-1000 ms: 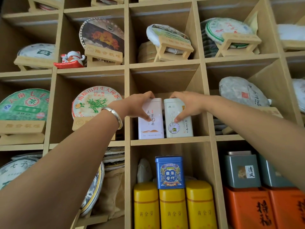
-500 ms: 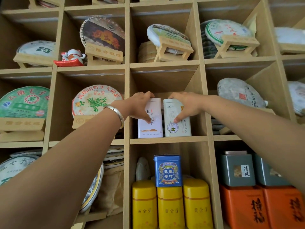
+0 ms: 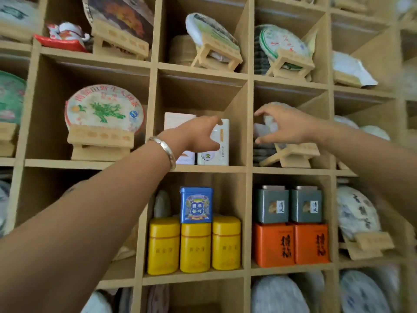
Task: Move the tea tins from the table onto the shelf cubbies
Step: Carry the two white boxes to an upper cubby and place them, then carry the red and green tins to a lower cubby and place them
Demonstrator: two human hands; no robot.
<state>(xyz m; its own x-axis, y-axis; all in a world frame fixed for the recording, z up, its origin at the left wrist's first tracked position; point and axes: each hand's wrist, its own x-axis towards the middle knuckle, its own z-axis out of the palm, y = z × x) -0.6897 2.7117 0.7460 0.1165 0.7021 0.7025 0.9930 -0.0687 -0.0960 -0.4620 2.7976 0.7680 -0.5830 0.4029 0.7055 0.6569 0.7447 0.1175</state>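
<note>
Head view: a light wooden shelf unit (image 3: 155, 114) of square cubbies fills the frame; no floor or table is visible; the picture is motion-blurred, most strongly at the right edge.

Centre cubby: two white tea tins stand upright side by side on the cubby floor; the left white tin (image 3: 178, 123) is largely covered by the left hand; the right white tin (image 3: 220, 145) stands touching or just beside it, well clear of the cubby's right wall.

Left hand (image 3: 198, 136): in front of the tins, fingers spread and relaxed, gripping nothing; whether it touches a tin cannot be told; a silver bangle (image 3: 163, 147) sits on the wrist.

Right hand (image 3: 286, 126): in front of the next cubby to the right, fingers loosely splayed, holding nothing; behind it a wrapped tea cake (image 3: 262, 132) leans on a wooden stand (image 3: 291, 155).

Cubby below centre: three yellow canisters (image 3: 195, 245) in a row; a blue tin (image 3: 196, 204) on top of them.

Cubby below right: two grey tins (image 3: 290, 205) stacked on two orange tins (image 3: 291, 243).

Left cubby: a round tea cake with green print (image 3: 105, 109) on a stand.
</note>
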